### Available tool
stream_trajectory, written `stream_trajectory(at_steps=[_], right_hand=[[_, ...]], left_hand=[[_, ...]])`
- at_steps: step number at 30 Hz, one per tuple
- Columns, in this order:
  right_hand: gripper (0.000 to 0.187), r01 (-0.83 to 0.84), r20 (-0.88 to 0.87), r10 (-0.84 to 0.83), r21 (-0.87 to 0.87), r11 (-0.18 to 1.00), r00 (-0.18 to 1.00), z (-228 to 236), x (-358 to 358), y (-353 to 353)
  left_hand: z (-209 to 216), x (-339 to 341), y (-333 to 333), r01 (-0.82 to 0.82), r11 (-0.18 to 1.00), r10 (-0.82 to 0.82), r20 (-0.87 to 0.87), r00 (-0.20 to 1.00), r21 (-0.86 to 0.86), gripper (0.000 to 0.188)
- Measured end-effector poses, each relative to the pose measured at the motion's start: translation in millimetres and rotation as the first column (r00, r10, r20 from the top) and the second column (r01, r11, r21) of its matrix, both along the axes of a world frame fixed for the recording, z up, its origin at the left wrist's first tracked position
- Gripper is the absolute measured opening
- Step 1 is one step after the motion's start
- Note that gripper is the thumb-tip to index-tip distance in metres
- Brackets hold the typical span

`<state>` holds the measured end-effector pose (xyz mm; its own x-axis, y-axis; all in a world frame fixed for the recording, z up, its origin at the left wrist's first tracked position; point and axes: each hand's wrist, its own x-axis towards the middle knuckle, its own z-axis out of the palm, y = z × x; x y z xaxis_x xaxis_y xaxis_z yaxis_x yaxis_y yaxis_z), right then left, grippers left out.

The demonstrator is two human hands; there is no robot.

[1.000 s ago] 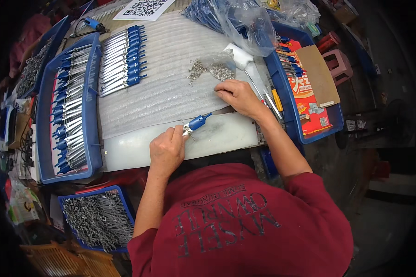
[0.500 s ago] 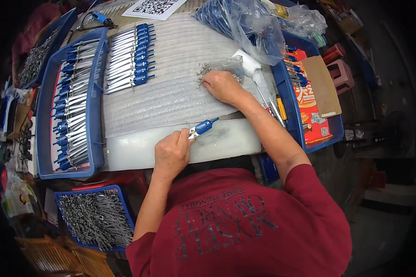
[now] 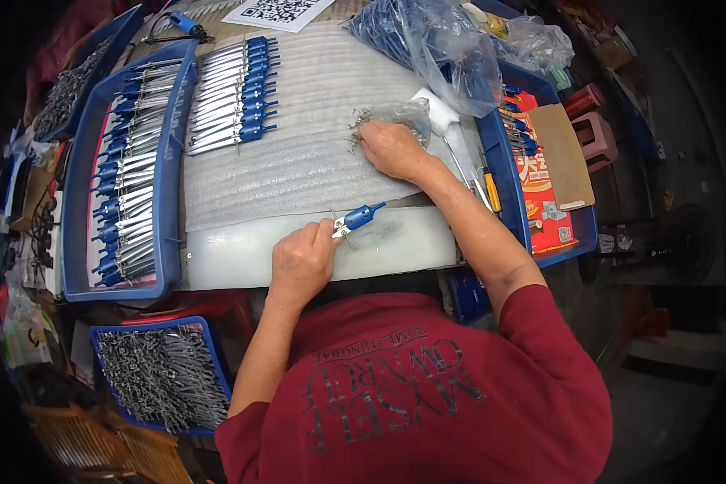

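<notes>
My left hand is closed round a metal rod with a blue plastic end piece; the blue end points up and to the right above a white board. A thin pin sticks out crosswise near the blue piece. Farther off, my right hand has its fingertips pinched together at a small pile of metal screws or pins. A clear plastic bag lies just beyond that hand. What the pinched fingers hold, if anything, is too small to make out.
Several rods with blue ends lie in a row on foam sheeting. Blue trays stand left and right. A screwdriver with a yellow handle and a white-handled tool lie right. Below left is a crate of metal parts.
The left hand has moved little and still grips the same rod. The right hand stays at the pile with its fingers low. The whole view has shifted slightly.
</notes>
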<state>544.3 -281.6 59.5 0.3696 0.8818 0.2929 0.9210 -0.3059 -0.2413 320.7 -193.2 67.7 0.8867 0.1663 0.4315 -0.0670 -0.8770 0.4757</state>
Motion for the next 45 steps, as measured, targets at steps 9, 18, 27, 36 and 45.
stream_trajectory(at_steps=[9, 18, 27, 36, 45], right_hand=[[0.016, -0.070, -0.504, 0.041, -0.039, 0.997, 0.863, 53, -35, -27], [0.017, -0.187, -0.498, 0.101, -0.126, 0.974, 0.861, 60, -67, -45], [0.016, -0.166, -0.433, 0.070, -0.187, 0.968, 0.899, 52, -73, -43], [0.015, -0.064, -0.453, -0.029, -0.188, 0.980, 0.891, 49, -79, -39], [0.013, 0.035, -0.405, -0.110, -0.188, 0.982, 0.908, 44, -85, -37]], left_hand=[[2, 0, 0, -0.001, 1.000, 0.001, -0.007, 1.000, 0.004, 0.017], [0, 1, 0, -0.007, 0.998, 0.008, -0.020, 1.000, 0.059, 0.017], [0, 1, -2, 0.002, 0.998, -0.001, -0.018, 1.000, 0.068, 0.016], [-1, 1, -3, -0.006, 0.992, 0.010, -0.030, 0.999, 0.130, 0.015], [-1, 2, -4, 0.005, 0.986, 0.003, -0.044, 0.999, 0.166, 0.014]])
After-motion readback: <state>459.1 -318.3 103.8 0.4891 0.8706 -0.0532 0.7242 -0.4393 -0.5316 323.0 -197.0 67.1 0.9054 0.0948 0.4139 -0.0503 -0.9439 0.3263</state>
